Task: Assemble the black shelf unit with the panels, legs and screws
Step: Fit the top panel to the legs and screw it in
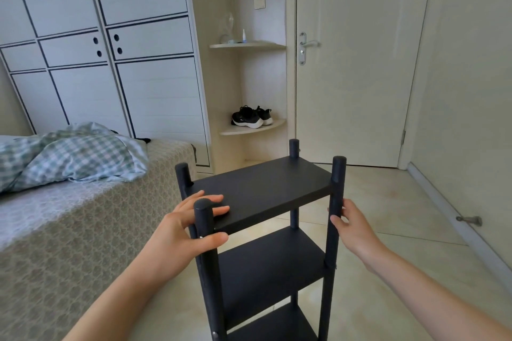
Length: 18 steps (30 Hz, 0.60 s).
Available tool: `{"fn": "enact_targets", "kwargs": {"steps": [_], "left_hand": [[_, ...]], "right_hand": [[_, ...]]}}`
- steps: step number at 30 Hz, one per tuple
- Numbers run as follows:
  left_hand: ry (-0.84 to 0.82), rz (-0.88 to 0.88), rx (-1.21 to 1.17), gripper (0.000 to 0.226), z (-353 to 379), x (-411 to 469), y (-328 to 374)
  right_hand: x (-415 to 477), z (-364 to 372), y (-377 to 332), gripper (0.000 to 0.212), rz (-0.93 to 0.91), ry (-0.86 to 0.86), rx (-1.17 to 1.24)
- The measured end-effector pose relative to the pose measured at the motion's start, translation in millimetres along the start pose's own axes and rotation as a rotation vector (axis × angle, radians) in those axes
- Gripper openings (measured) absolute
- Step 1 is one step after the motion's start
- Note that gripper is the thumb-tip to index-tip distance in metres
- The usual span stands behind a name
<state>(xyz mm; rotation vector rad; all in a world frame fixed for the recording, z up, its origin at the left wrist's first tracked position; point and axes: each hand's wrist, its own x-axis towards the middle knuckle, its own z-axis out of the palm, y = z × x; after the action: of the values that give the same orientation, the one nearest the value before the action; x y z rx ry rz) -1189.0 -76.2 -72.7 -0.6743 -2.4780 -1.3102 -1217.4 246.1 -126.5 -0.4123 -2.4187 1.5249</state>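
In the head view, the black shelf unit (273, 260) stands upright on the tiled floor (388, 271) beside the bed (83, 216), with three panels visible between its four legs. Our left hand (188, 225) grasps the near-left leg (206, 257), thumb in front and fingers flat on the top panel (263, 188); our right hand (357, 227) wraps the near-right leg (331, 243). We judge that uneven pushing could rack or tip this tall, narrow frame, particularly if any screw is loose.
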Motion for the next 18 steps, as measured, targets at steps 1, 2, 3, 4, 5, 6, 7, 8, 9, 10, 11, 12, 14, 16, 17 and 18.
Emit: {"fn": "enact_targets", "kwargs": {"steps": [1,2,3,4,5,6,7,8,9,10,11,12,14,16,17,18], "left_hand": [[-0.010,-0.008,-0.007,0.042,-0.9,1.1,-0.7],[-0.021,-0.015,-0.013,0.040,-2.0,2.7,-1.0],[-0.030,-0.018,-0.015,0.042,-2.6,3.9,-1.4],[-0.036,-0.021,-0.018,0.043,-2.4,4.9,-1.1],[-0.036,-0.025,-0.024,0.042,-1.8,6.6,-1.7],[-0.032,-0.034,-0.037,0.040,-1.0,8.1,-2.5],[-0.025,-0.045,-0.048,0.041,0.1,9.3,-3.2],[-0.019,-0.055,-0.060,0.042,1.2,10.3,-3.3],[-0.016,-0.060,-0.068,0.043,2.4,11.4,-3.5],[-0.010,-0.063,-0.074,0.044,3.6,12.7,-3.7],[-0.006,-0.068,-0.078,0.044,4.8,13.9,-4.1],[-0.003,-0.075,-0.081,0.042,5.9,15.2,-4.5],[-0.001,-0.085,-0.078,0.038,7.5,17.9,-5.7],[0.019,-0.094,-0.053,0.037,9.8,20.9,-6.0],[0.048,-0.102,-0.038,0.039,11.5,22.1,-5.9],[0.087,-0.119,-0.025,0.041,13.2,23.3,-5.4]], "right_hand": [[0.9,2.0,1.7,0.028,-0.001,0.005,-0.003],[1.9,2.9,2.8,0.025,-0.005,0.012,-0.002],[2.2,3.3,3.6,0.023,-0.009,0.020,-0.003],[2.4,2.9,4.9,0.022,-0.014,0.031,-0.004],[2.7,2.3,5.9,0.022,-0.024,0.040,-0.005],[2.3,1.4,7.0,0.021,-0.030,0.047,-0.004],[1.7,0.6,7.8,0.021,-0.035,0.051,-0.005],[1.0,-0.2,8.3,0.021,-0.038,0.053,-0.005],[0.0,-1.0,9.2,0.021,-0.037,0.056,-0.005],[-0.8,-1.9,10.0,0.022,-0.035,0.059,-0.006],[-1.5,-2.8,10.7,0.023,-0.033,0.064,-0.009],[-2.0,-4.1,11.5,0.022,-0.032,0.068,-0.014],[-2.5,-6.8,13.0,0.021,-0.035,0.075,-0.022],[-3.9,-9.9,12.9,0.021,-0.044,0.075,-0.033],[-4.9,-11.1,12.4,0.022,-0.051,0.075,-0.038],[-5.8,-11.9,11.7,0.023,-0.056,0.075,-0.043]]}}
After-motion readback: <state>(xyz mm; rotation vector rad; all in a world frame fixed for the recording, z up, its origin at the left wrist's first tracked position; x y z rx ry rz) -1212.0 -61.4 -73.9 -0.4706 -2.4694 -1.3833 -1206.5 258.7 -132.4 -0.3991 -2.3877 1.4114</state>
